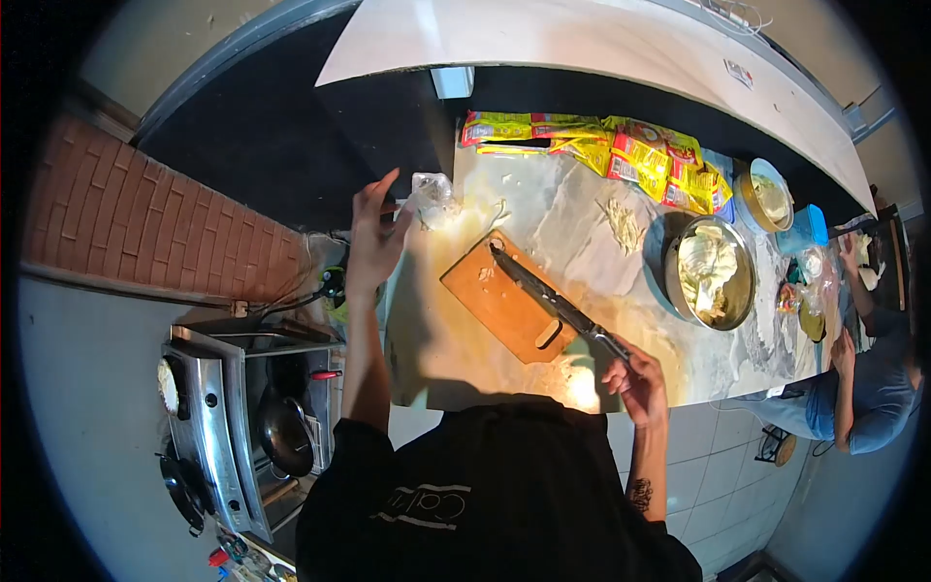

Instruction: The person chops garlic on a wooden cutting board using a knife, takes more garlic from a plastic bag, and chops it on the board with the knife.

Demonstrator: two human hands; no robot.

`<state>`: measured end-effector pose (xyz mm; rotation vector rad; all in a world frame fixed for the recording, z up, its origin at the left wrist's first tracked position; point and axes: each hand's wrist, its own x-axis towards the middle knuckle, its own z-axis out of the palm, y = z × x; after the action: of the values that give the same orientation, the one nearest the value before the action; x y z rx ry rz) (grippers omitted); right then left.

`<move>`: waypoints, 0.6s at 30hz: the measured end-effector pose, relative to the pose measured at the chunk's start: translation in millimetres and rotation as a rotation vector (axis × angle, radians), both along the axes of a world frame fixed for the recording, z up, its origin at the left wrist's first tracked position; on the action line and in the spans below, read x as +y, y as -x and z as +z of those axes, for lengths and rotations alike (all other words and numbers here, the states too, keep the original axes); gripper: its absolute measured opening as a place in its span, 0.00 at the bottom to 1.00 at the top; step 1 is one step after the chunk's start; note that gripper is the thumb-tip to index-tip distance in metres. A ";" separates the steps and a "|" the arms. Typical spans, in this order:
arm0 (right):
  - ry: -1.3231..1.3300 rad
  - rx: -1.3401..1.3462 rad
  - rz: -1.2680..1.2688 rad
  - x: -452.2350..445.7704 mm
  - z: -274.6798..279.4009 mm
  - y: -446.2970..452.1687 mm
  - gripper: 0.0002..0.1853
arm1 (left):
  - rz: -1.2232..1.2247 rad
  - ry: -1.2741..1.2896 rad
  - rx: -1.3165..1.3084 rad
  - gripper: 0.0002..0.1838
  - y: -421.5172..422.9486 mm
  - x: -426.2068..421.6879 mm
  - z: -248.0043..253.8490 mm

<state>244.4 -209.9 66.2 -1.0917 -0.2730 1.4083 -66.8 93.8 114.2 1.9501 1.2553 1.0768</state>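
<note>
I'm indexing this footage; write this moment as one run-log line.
left hand: open, near clear plastic bag | right hand: holding knife | knife: blade over orange cutting board | metal bowl: holds pale leafy pieces

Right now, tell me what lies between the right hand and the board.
The knife: in the head view, the right hand holds its handle and its blade extends over the board.

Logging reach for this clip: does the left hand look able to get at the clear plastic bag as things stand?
Probably yes: the left hand looks empty and open, close beside the clear plastic bag, and nothing visible stands between them.
</note>
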 end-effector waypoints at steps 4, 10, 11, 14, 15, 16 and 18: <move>-0.020 0.186 0.081 -25.3 -28.3 15.9 0.33 | 0.061 0.142 -0.014 0.22 20.5 -24.7 -18.6; 0.045 0.047 0.412 -19.6 -21.2 22.9 0.15 | -0.213 0.333 -0.029 0.24 -4.2 -88.5 -91.2; 0.076 -0.115 0.427 -18.5 -22.5 24.1 0.13 | -0.243 0.353 -0.077 0.28 -11.3 -97.7 -92.7; 0.039 -0.342 0.448 -11.3 -23.4 28.2 0.09 | -0.084 -0.003 0.356 0.37 -24.7 -109.3 -82.0; 0.067 -0.444 0.428 -10.7 -24.5 30.9 0.09 | -0.108 0.065 0.341 0.44 -24.4 -107.3 -84.4; 0.098 -0.545 0.407 -11.7 -26.0 34.1 0.09 | -0.109 0.066 0.336 0.44 -24.1 -104.5 -87.2; 0.059 -0.665 0.353 -15.5 -34.6 42.2 0.09 | -0.101 0.088 0.399 0.48 -23.8 -101.4 -90.6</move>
<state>202.3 -225.4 31.5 -1.5994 -0.9432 1.3184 -43.1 -7.6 23.6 2.2022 1.3620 0.5885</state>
